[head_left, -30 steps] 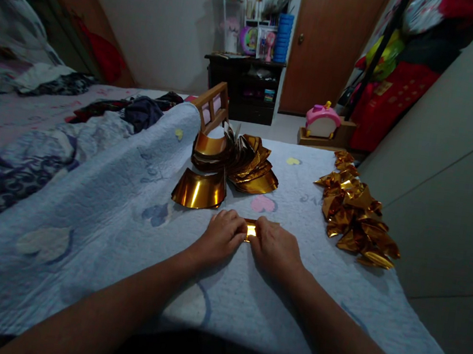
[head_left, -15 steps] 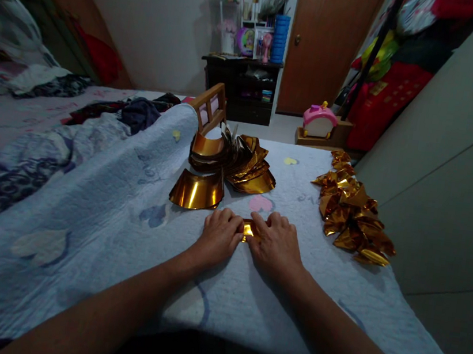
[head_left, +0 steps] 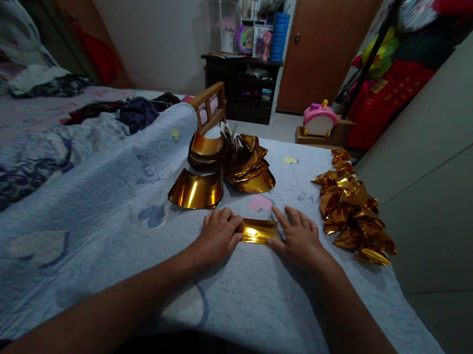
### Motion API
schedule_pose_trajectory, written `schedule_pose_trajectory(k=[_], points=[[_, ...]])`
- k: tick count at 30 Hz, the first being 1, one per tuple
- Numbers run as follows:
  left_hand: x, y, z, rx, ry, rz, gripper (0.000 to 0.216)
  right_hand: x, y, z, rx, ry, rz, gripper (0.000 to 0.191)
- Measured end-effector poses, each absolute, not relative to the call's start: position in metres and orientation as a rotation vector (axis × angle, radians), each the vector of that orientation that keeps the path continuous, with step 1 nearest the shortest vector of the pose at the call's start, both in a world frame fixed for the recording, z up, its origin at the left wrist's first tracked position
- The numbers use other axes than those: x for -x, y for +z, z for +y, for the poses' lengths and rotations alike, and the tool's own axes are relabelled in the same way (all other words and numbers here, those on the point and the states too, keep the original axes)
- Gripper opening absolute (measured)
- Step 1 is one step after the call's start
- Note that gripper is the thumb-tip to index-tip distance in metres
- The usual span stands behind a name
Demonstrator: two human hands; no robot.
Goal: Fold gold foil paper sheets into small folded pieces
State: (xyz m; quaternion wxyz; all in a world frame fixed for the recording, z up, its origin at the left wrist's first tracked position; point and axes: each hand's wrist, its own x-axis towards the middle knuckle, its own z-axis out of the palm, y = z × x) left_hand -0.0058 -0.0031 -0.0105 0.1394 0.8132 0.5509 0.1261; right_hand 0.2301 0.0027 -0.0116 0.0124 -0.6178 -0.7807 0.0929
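Note:
A folded strip of shiny gold foil paper (head_left: 259, 232) lies flat on the light blue quilt (head_left: 127, 279). Curled fingers of my left hand (head_left: 220, 233) hold its left end, hiding that part. At the other end is my right hand (head_left: 298, 237), fingers spread and thumb touching the strip's right edge. Just beyond my left hand sits a fanned stack of gold foil sheets (head_left: 197, 189), with more sheets (head_left: 255, 171) bunched behind and to its right. Off to the right lies a heap of folded gold foil pieces (head_left: 349, 209).
At the quilt's far end stands a small wooden frame (head_left: 211, 107). Beyond are a dark cabinet (head_left: 237, 90), a pink toy (head_left: 320, 120) and a brown door (head_left: 323, 49). A pale panel (head_left: 450, 170) borders the right side; rumpled bedding (head_left: 40, 145) lies left.
My right hand has slid right, away from my left hand, and its fingers have spread. More of the gold foil strip now shows between the hands. My left hand has stayed put.

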Motion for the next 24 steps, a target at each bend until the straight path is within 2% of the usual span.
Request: schedule_pose_trajectory(k=[7, 10, 14, 16, 24], points=[[0.005, -0.007, -0.004, -2.324, 0.417, 1.544, 0.008, -0.240, -0.004, 0.007, 1.767, 0.284, -2.380, 0.073], [0.005, -0.006, -0.005, -2.331, 0.425, 1.533, 0.010, -0.233, 0.006, 0.004, 1.579, 0.243, -2.269, 0.048], [0.006, -0.005, -0.006, -2.376, 0.437, 1.517, 0.012, -0.219, 0.011, -0.001, 1.343, 0.354, -2.356, 0.015], [0.006, -0.005, -0.006, -2.413, 0.460, 1.508, 0.011, -0.214, 0.007, -0.002, 1.278, 0.374, -2.453, 0.006], [0.009, -0.006, -0.009, -2.570, 0.558, 1.350, 0.011, -0.210, 0.006, 0.000, 1.235, 0.436, -2.513, 0.007]])
